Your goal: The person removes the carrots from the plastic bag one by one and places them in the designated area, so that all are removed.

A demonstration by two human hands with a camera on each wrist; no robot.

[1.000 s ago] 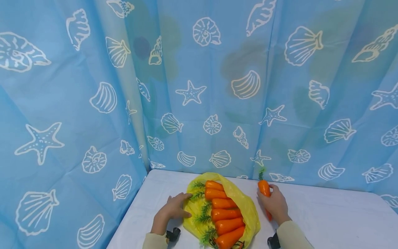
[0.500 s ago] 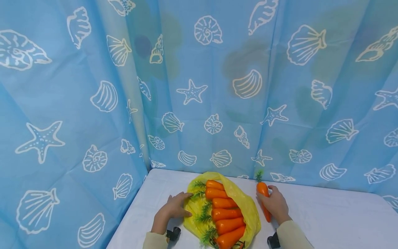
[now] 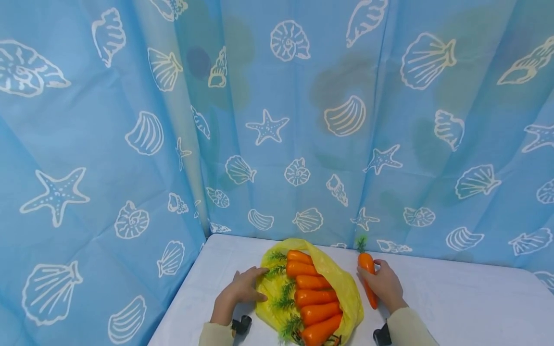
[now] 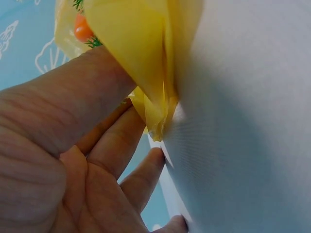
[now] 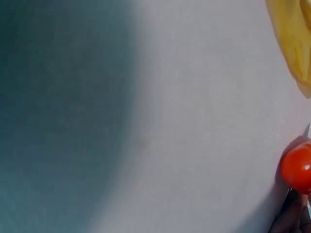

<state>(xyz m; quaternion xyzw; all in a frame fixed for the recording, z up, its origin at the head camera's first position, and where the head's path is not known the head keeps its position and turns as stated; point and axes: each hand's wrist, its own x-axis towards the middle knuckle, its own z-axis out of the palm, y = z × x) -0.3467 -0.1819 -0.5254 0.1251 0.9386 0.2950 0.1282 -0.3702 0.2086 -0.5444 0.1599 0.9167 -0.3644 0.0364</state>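
In the head view, my right hand (image 3: 384,284) grips an orange carrot (image 3: 367,262) with a green leafy top, right of the bag. The carrot slants over the white table, its tip pointing down toward me. A rounded orange-red carrot end (image 5: 297,167) shows at the edge of the right wrist view. A yellow plastic bag (image 3: 337,269) lies with its mouth facing left, and several carrots (image 3: 315,298) are stacked in it, leafy tops leftward. My left hand (image 3: 244,288) touches the bag's left edge, thumb and fingers spread. Yellow plastic (image 4: 141,53) covers the thumb's tip in the left wrist view.
The white table (image 3: 454,298) stretches to the right of my right hand. Blue curtains (image 3: 277,144) with white shells and starfish stand along its back and left edges. Each wrist wears a small black camera, such as the left one (image 3: 242,325).
My right hand has turned the carrot slightly, its leafy top shifting left and down a little. The left hand, the bag and the carrots in it have stayed put.
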